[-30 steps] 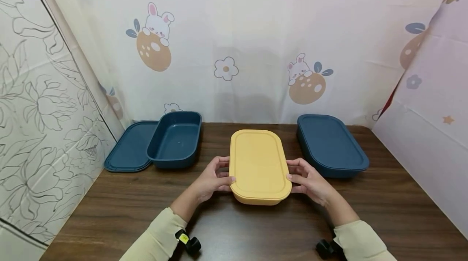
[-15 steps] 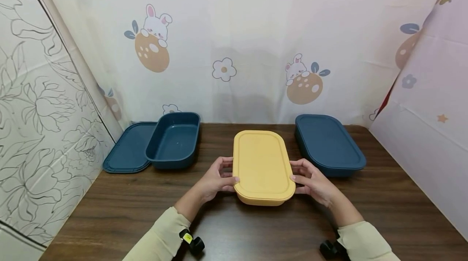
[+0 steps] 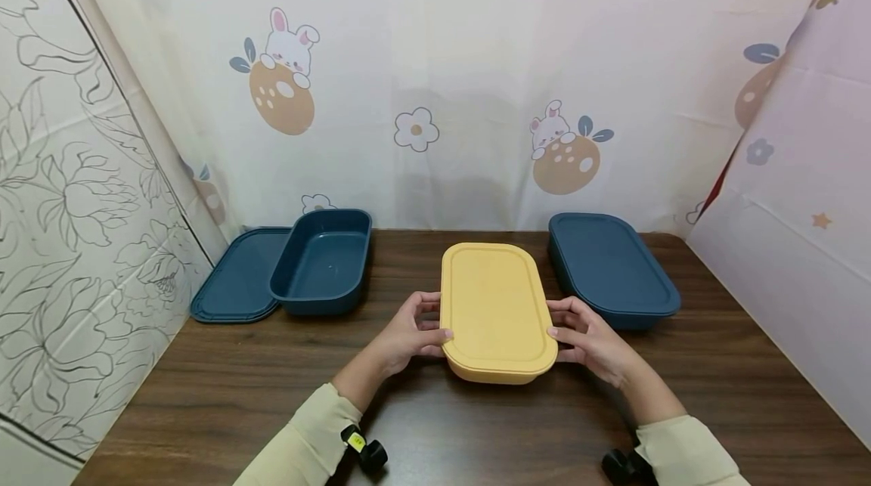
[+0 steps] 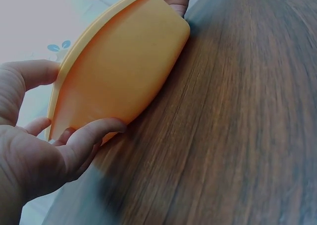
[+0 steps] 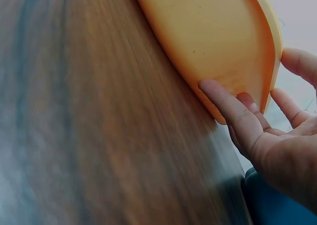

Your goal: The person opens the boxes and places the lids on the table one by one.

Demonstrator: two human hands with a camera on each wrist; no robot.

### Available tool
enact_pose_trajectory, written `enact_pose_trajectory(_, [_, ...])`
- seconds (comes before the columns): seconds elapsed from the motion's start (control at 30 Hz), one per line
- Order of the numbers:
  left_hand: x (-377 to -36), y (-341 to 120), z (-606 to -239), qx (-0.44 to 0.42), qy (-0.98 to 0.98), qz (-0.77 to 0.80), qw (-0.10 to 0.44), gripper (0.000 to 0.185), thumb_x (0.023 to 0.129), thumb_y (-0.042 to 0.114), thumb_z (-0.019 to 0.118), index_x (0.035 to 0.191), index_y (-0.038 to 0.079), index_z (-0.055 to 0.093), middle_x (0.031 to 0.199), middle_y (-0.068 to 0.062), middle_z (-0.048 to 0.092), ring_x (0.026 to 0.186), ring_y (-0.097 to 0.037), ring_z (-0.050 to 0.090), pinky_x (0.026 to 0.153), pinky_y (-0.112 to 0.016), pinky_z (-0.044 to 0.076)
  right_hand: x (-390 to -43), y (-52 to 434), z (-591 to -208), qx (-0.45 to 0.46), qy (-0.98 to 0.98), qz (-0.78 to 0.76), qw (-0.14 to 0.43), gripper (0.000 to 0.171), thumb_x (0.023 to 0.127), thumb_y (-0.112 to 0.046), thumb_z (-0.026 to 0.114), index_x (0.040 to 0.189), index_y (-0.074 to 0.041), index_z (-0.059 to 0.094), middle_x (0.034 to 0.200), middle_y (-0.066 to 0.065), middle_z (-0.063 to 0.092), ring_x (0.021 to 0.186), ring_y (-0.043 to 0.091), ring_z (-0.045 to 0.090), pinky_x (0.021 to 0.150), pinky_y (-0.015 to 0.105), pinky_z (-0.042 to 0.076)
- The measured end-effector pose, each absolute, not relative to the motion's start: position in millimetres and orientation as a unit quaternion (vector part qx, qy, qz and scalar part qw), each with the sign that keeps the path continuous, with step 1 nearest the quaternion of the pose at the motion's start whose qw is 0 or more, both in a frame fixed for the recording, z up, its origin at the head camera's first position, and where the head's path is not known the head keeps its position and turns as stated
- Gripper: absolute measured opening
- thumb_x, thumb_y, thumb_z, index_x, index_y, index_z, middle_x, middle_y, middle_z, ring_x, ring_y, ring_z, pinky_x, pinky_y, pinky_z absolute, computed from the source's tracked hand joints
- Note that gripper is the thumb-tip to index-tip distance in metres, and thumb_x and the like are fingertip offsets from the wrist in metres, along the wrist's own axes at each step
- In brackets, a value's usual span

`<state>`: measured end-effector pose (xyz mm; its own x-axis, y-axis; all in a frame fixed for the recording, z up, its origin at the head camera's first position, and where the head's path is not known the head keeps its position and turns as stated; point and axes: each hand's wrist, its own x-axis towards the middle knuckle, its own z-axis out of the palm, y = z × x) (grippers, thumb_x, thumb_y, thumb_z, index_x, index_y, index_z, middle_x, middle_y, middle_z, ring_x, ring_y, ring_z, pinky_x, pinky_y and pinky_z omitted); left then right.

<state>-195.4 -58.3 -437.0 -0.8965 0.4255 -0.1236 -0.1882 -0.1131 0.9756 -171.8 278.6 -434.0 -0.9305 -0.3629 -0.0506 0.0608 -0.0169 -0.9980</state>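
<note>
A yellow food container with its lid on is held from both sides at the middle of the table. My left hand grips its left side, thumb on the lid's edge and fingers against the wall. On the opposite side my right hand holds it in the same way. In the left wrist view, the left hand's fingers reach along the lower wall of the container. The right wrist view has the right thumb at the lid rim and the fingers spread against the side.
At the left, an uncovered blue container stands beside a blue lid, partly overlapping it in view. A lidded blue container stands at the right, close to my right hand. A printed curtain hangs behind the wooden table.
Both hands have shifted the yellow food container slightly to the right, keeping the same hold. The blue containers and the loose lid stay in place.
</note>
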Motion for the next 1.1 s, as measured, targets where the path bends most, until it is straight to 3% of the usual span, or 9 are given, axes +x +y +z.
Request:
enact_pose_trajectory(0.7, [-191.6, -50.5, -434.6, 0.094, 0.634, 0.740, 0.206, 0.067, 0.082, 0.000, 0.076, 0.138, 0.008, 0.040, 0.139, -0.017, 0.039, 0.106, -0.027, 0.058, 0.073, -0.042, 0.058, -165.0, 285.2, -430.8, -0.104, 0.689, -0.702, 0.148, 0.046, 0.098, -0.005, 0.057, 0.137, -0.003, 0.035, 0.126, 0.015, 0.048, 0.103, 0.023, 0.063, 0.080, 0.046, 0.056])
enact_pose_trajectory(1.1, [-184.3, -49.6, -436.2, 0.113, 0.652, 0.725, 0.191, 0.067, 0.087, 0.008, 0.074, 0.145, 0.008, 0.039, 0.137, -0.017, 0.044, 0.108, -0.027, 0.058, 0.078, -0.041, 0.057, -161.2, 283.8, -432.7, -0.090, 0.705, -0.687, 0.154, 0.058, 0.100, -0.012, 0.056, 0.145, 0.003, 0.022, 0.128, 0.014, 0.049, 0.104, 0.021, 0.064, 0.082, 0.043, 0.056])
